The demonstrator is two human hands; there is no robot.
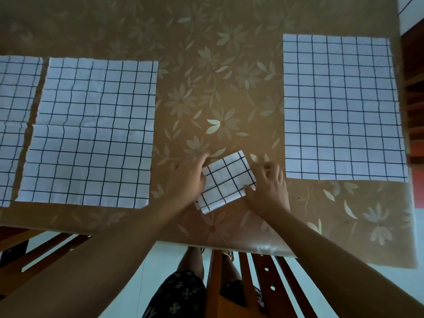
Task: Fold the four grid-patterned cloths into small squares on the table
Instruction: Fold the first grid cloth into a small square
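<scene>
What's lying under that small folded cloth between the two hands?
Only the floral tablecloth shows around the folded cloth; its inner layers and the spot beneath are covered.

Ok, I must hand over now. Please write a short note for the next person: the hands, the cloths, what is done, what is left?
Left hand grips the left edge of the folded cloth; right hand is open, thumb on its right edge.
The folded cloth lies on the table, middle, near the front edge.
Done: one cloth folded small.
Left: far-left cloth, left cloth and right cloth, all flat.
</scene>
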